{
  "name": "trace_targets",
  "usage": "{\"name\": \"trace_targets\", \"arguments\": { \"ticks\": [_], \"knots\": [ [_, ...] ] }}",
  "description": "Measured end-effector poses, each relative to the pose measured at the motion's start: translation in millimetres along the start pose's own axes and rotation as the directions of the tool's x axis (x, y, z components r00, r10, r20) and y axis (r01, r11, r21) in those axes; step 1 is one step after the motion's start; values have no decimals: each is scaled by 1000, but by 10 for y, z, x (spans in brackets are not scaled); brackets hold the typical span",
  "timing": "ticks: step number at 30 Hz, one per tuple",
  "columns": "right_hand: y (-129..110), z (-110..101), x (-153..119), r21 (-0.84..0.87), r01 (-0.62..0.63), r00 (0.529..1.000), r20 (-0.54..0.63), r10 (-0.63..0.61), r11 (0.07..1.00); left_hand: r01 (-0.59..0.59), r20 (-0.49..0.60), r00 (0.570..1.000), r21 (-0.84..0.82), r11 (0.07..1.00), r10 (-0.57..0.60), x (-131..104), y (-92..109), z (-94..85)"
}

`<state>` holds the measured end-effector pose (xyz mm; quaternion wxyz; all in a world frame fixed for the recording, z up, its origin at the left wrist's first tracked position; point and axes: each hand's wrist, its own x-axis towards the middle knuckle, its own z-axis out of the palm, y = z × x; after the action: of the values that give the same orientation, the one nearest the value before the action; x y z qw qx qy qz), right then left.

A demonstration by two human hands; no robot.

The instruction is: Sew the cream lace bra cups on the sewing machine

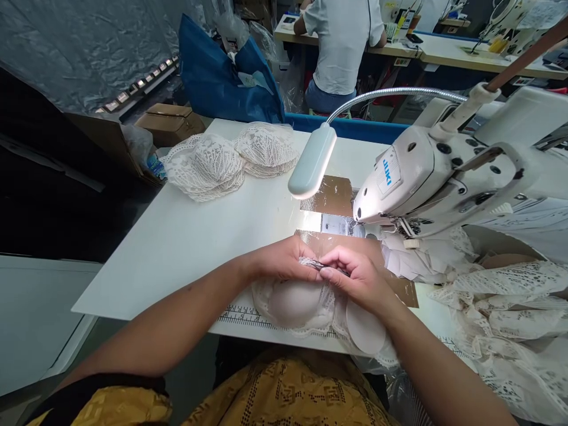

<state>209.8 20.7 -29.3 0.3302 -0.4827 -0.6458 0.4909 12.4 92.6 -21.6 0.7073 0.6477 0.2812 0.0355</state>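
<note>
A cream lace bra (295, 305) with padded cups lies at the table's front edge, partly over a printed ruler strip. Both hands pinch its upper lace edge. My left hand (288, 260) is closed on the edge from the left, thumb toward the middle. From the right, my right hand (355, 272) grips the same edge, its thumb and fingertips almost touching the left ones. A thin dark line shows between the fingers; what it is I cannot tell. Just beyond the hands is the sewing machine's (399, 171) needle area, lit by a lamp (313, 160).
Stacked lace cups (204, 165) lie at the table's (177, 236) back left. More lace pieces (515, 319) are heaped at the right. Brown tape-like sheets (328, 195) cover part of the tabletop. Behind stand a blue bag (222, 83), a cardboard box (171, 124) and a seated person (341, 47).
</note>
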Motion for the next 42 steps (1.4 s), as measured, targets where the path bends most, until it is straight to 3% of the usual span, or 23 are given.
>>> {"name": "trace_targets", "arguments": {
  "ticks": [5, 9, 11, 13, 15, 17, 19, 21, 24, 27, 29, 31, 32, 34, 36, 38, 40, 41, 42],
  "knots": [
    [33, 14, 16, -41, -42, 998, -56, 39, 998, 22, -2, 1000, -15, 1000, -22, 17, -13, 11],
    [5, -127, -32, -42, -110, 988, -116, 105, 993, 6, -7, 1000, 12, 1000, -5, -3, -14, -16],
    [-43, -268, -133, -180, -166, 980, -143, 142, 969, 16, -2, 1000, 51, 999, -16, -55, 13, -28],
    [-74, -409, -286, -402, -237, 967, -186, 174, 884, 40, -17, 999, 188, 981, -37, -138, 69, -3],
    [-53, -498, -461, -551, -281, 959, -181, 216, 786, 80, -99, 994, 477, 875, -37, -235, 142, 79],
    [24, -513, -619, -620, -342, 939, -205, 275, 706, 140, -191, 982, 744, 653, 7, -325, 206, 204],
    [119, -475, -737, -652, -373, 927, -232, 295, 660, 168, -212, 977, 847, 505, 31, -405, 237, 326],
    [184, -425, -810, -655, -338, 941, -230, 248, 676, 177, -219, 975, 863, 473, 34, -495, 226, 400],
    [170, -359, -824, -573, -255, 956, -272, 113, 779, 178, -243, 968, 841, 511, 63, -691, 150, 400],
    [57, -260, -680, -393, -261, 947, -282, 154, 882, 197, -278, 957, 822, 534, 76, -951, 40, 311],
    [-42, -150, -473, -274, -270, 952, -217, 214, 923, 243, -337, 938, 810, 534, 84, -1119, -35, 210],
    [-158, -6, -185, -231, -202, 979, -66, 192, 952, 283, -406, 906, 788, 547, 116, -1259, -88, 61],
    [-225, 75, -19, -241, -138, 988, 33, 150, 961, 301, -450, 880, 777, 553, 153, -1318, -97, -36],
    [-384, 243, 333, -210, -21, 1000, 9, 24, 977, 345, -547, 793, 767, 542, 269, -1418, -56, -276],
    [-566, 395, 692, -162, 94, 987, -115, -114, 982, 410, -623, 649, 770, 489, 436, -1497, 82, -567],
    [-742, 502, 1052, -103, 143, 949, -267, -166, 984, 484, -625, 494, 775, 406, 604, -1546, 297, -883],
    [-861, 546, 1411, -72, 326, 868, -373, -329, 942, 519, -536, 305, 787, 334, 787, -1545, 515, -1192],
    [-881, 542, 1585, -81, 449, 786, -437, -437, 890, 519, -478, 241, 799, 304, 845, -1519, 593, -1334],
    [-871, 526, 1752, -107, 523, 745, -425, -514, 846, 515, -433, 197, 809, 283, 880, -1473, 635, -1462]
  ]
}}
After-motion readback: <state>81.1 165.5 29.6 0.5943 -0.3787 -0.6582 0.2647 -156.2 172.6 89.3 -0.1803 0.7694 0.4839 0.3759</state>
